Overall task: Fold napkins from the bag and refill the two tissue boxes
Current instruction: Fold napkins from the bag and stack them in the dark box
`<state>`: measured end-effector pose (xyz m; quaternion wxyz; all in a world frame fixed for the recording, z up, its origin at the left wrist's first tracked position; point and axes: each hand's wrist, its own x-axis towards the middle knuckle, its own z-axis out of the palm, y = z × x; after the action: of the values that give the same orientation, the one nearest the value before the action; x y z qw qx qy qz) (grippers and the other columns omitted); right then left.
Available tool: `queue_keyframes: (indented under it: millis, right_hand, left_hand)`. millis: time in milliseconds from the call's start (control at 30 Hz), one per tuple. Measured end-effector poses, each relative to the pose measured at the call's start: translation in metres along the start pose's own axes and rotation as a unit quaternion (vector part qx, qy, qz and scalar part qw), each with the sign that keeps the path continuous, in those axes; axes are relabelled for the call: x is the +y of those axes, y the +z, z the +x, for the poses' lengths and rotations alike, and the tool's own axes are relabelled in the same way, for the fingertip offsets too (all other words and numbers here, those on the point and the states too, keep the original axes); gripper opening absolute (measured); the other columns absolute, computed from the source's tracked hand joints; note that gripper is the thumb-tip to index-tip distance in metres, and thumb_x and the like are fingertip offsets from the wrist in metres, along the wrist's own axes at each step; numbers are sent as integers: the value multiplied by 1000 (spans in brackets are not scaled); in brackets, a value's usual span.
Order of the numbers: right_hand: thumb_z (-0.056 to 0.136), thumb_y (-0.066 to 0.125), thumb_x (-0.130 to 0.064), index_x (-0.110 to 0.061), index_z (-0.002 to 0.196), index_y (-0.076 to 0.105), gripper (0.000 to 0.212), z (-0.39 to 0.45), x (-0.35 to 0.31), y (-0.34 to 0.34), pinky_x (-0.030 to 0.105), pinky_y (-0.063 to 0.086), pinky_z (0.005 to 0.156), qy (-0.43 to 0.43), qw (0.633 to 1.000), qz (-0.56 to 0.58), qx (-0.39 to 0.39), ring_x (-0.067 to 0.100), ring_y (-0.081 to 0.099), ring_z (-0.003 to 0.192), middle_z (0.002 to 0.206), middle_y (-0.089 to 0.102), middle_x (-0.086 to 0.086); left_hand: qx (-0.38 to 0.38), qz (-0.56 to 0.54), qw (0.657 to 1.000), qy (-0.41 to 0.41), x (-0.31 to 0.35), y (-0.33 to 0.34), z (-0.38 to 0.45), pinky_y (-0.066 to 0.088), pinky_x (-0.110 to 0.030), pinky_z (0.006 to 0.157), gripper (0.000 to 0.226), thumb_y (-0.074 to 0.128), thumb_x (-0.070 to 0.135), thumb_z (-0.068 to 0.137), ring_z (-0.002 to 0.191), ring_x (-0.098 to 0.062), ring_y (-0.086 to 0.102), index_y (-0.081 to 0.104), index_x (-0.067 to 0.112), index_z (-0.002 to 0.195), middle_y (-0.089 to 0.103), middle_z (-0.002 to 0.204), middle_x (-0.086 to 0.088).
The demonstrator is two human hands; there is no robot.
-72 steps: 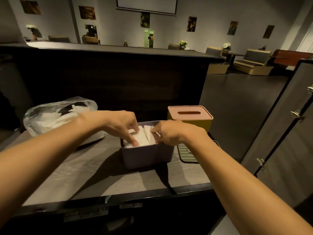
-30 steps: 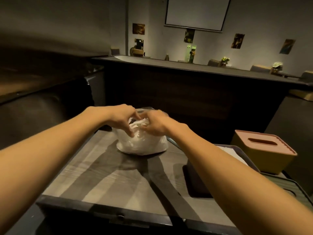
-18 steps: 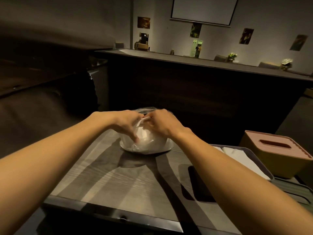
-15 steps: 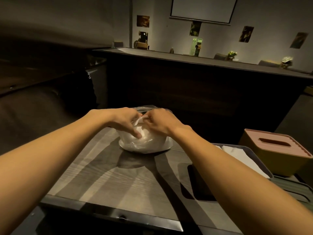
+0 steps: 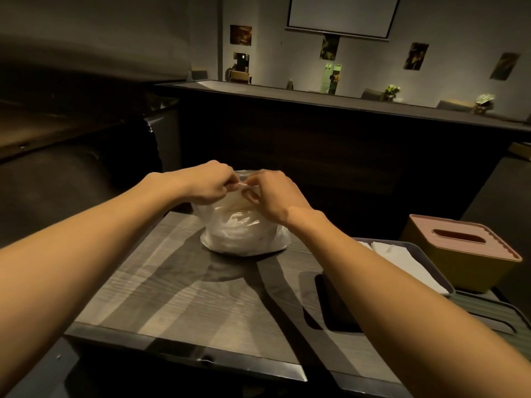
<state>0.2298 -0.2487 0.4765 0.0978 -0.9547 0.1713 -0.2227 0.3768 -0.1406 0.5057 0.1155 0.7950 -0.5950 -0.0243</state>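
A clear plastic bag (image 5: 244, 234) full of white napkins stands at the far side of the grey wooden table (image 5: 184, 294). My left hand (image 5: 207, 182) and my right hand (image 5: 270, 193) meet at the bag's top, each pinching the plastic at its mouth. To the right sits an open grey tissue box (image 5: 342, 308) with white folded napkins (image 5: 402, 259) showing inside; my right forearm hides part of it. Behind it stands a yellow tissue box with a pink slotted lid (image 5: 459, 248).
A dark green ribbed lid (image 5: 500, 314) lies at the table's right edge, under the yellow box. A high dark counter (image 5: 330, 133) runs behind the table. A dark cabinet or seat (image 5: 63, 173) stands to the left.
My hands left the grey box and went to the bag. Over the last second they have risen slightly with the bag's top pinched between them.
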Motion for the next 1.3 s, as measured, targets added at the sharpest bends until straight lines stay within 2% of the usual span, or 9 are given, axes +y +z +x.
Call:
queue_keyframes:
  millis: [200, 300, 400, 500, 667, 833, 1033, 1200, 1300]
  right_hand:
    - [107, 56, -34, -23, 125, 68, 25, -9, 3, -7, 33, 55, 76, 17, 993, 85, 82, 14, 67, 91, 105, 72, 0]
    - [106, 58, -30, -22, 124, 69, 22, -15, 7, -12, 26, 56, 78, 40, 979, 170, 109, 7, 66, 95, 105, 71, -5]
    - [105, 59, -26, -20, 112, 71, 15, -23, 10, -19, 13, 49, 63, 67, 958, 244, 132, 2, 64, 82, 93, 69, -7]
    - [105, 59, -24, -19, 103, 72, 14, -32, 10, -23, 21, 50, 60, 77, 945, 278, 157, 11, 65, 76, 87, 69, 0]
    - [104, 59, -23, -19, 106, 71, 12, -29, 7, -22, 23, 52, 59, 85, 947, 268, 154, 10, 66, 80, 90, 69, -2]
    - [103, 62, -24, -18, 117, 72, 18, -9, 5, -22, 21, 51, 70, 96, 951, 258, 140, 8, 66, 90, 98, 68, -6]
    - [102, 64, -20, -14, 117, 70, 17, 7, -9, -48, 28, 60, 80, 29, 934, 313, 170, 15, 68, 100, 105, 71, 1]
    - [103, 60, -43, -18, 139, 60, 43, -20, -26, -60, 31, 58, 95, 57, 889, 421, 173, 10, 65, 113, 126, 67, -3]
    - [97, 72, -37, -19, 138, 61, 46, -67, -27, -45, 34, 61, 92, 47, 880, 456, 126, 11, 70, 110, 124, 70, -3]
  left_hand:
    - [45, -143, 988, 32, 11, -14, -17, 48, -24, 86, 38, 56, 48, 101, 104, -8, 63, 66, 23, 128, 68, 114, 5]
    - [61, -291, 955, 7, 14, -14, -25, 47, -22, 91, 64, 67, 61, 84, 110, -3, 60, 57, 27, 138, 64, 119, 14]
    - [79, -403, 911, -22, 17, -6, -31, 50, -24, 95, 86, 77, 60, 73, 112, -3, 62, 50, 28, 148, 63, 123, 15]
    - [100, -430, 897, -7, 23, 4, -40, 56, -19, 79, 72, 82, 42, 78, 101, -5, 69, 55, 28, 144, 69, 118, 9]
    - [149, -427, 892, -22, 31, 19, -41, 57, -23, 78, 50, 83, 21, 84, 101, -11, 70, 63, 29, 129, 71, 111, 6]
    - [202, -414, 886, -55, 31, 17, -34, 60, -30, 82, 37, 82, 16, 86, 99, -16, 71, 67, 24, 119, 73, 107, -1]
    - [179, -417, 890, -37, 37, -21, -34, 54, -16, 66, 26, 83, 21, 83, 86, -4, 71, 67, 30, 101, 71, 99, 6]
    - [135, -615, 777, -24, 54, -36, -55, 62, -24, 72, 22, 73, 9, 90, 96, -13, 76, 71, 15, 111, 80, 100, 1]
    - [126, -692, 711, -27, 65, -12, -76, 63, -32, 82, 32, 67, 7, 93, 105, -24, 74, 67, 5, 125, 76, 115, -13]
